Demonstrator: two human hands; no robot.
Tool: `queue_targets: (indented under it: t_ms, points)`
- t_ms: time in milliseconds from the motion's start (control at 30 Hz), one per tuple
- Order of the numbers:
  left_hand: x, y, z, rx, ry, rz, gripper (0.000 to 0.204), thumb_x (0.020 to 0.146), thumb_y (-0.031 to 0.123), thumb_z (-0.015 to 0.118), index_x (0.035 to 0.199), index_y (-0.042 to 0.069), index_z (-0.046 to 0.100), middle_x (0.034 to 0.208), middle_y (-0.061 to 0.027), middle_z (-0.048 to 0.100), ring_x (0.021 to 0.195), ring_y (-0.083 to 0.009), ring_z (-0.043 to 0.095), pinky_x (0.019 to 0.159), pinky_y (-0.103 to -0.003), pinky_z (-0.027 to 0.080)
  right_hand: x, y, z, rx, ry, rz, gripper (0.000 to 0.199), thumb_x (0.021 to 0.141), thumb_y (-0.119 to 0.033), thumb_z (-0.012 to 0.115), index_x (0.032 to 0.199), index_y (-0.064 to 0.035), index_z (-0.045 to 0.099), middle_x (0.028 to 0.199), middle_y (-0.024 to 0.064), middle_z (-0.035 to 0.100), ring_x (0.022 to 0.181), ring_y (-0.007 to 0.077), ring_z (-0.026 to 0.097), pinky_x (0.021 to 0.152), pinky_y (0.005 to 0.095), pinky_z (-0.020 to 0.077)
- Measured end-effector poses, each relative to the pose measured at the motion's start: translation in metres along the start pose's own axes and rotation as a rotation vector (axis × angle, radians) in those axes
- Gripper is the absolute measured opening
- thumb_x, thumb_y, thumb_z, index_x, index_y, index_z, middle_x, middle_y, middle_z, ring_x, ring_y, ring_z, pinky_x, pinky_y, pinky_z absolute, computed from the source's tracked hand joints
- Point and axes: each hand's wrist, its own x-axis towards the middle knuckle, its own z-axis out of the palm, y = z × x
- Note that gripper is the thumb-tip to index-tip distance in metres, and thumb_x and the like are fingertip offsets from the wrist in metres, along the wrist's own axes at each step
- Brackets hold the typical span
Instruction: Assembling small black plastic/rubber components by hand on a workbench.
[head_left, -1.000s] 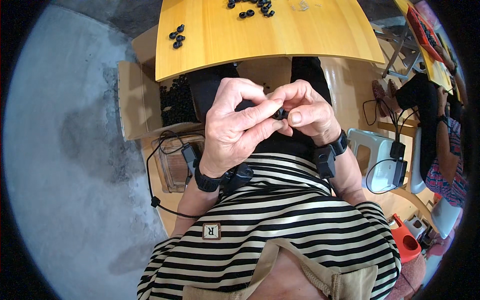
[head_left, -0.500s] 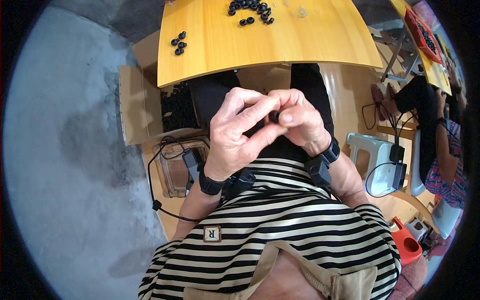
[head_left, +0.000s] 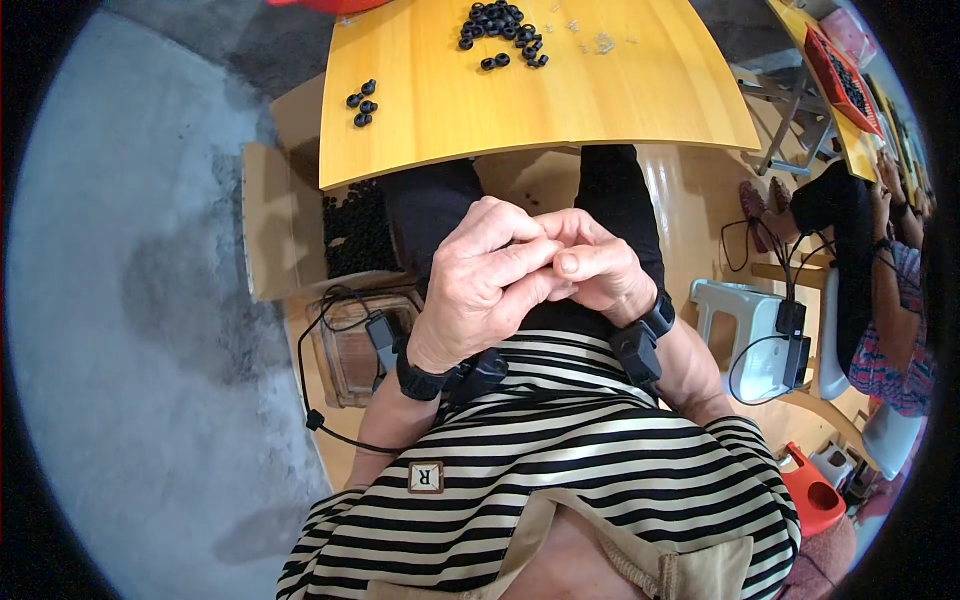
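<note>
So both hands are up over the lap, just short of the wooden table, with their fingertips meeting in front of the striped shirt. The left hand has its thumb and fingers bunched to a pinch, and the right hand is curled in against it, thumb on top. Can't tell if either is gripping anything, cause the fingers cover whatever might be in there. The black pieces I can actually see are in a loose pile toward the top of the table, with some clear bits scattered just right of it. Four more black ones sit off by the table's left side. Below that corner there's an open cardboard box with a load of dark pieces inside. Both wrists have black straps, and a pale stool stands over to the right.
</note>
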Motion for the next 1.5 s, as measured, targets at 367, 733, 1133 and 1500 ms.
queue_targets:
  t_ms: [367,733,1133,1500]
  points:
    - [0.000,0.006,0.000,0.002,0.014,-0.049,0.035,0.063,0.002,0.080,0.096,0.001,0.071,0.094,-0.0084,0.063,0.090,-0.0255,0.061,0.078,-0.033,0.051,0.002,0.006,-0.005,-0.043,-0.004,-0.103,0.026,0.078,-0.018,0.074,0.094,-0.0007,0.063,0.065,-0.0049,0.049,0.051,0.0032,0.034,0.044,0.0204,0.0222]
    - [-0.005,-0.002,0.001,0.041,0.003,-0.048,0.024,0.071,0.004,0.077,0.094,0.000,0.070,0.094,-0.0094,0.065,0.093,-0.0268,0.064,0.082,-0.035,0.052,0.002,0.009,0.004,0.071,0.038,-0.090,0.016,0.083,-0.017,0.070,0.093,-0.0056,0.064,0.066,-0.0079,0.048,0.051,0.0013,0.034,0.044,0.0187,0.0217]
    - [0.000,0.001,0.002,-0.037,0.021,-0.021,0.026,0.065,-0.002,0.075,0.090,0.001,0.070,0.092,-0.0069,0.065,0.089,-0.0242,0.061,0.077,-0.033,0.050,0.000,0.006,0.007,0.117,-0.025,-0.066,0.020,0.081,-0.016,0.071,0.093,-0.0026,0.062,0.065,-0.0056,0.047,0.050,0.0037,0.035,0.044,0.0190,0.0242]
    - [-0.004,-0.004,0.001,-0.063,-0.074,-0.034,0.021,0.065,0.002,0.076,0.085,0.002,0.068,0.086,-0.0062,0.063,0.085,-0.0238,0.058,0.076,-0.035,0.045,0.003,0.012,-0.006,0.240,-0.100,0.059,0.035,0.076,-0.014,0.072,0.104,0.0019,0.058,0.068,-0.0033,0.048,0.052,0.0056,0.037,0.045,0.0205,0.0258]
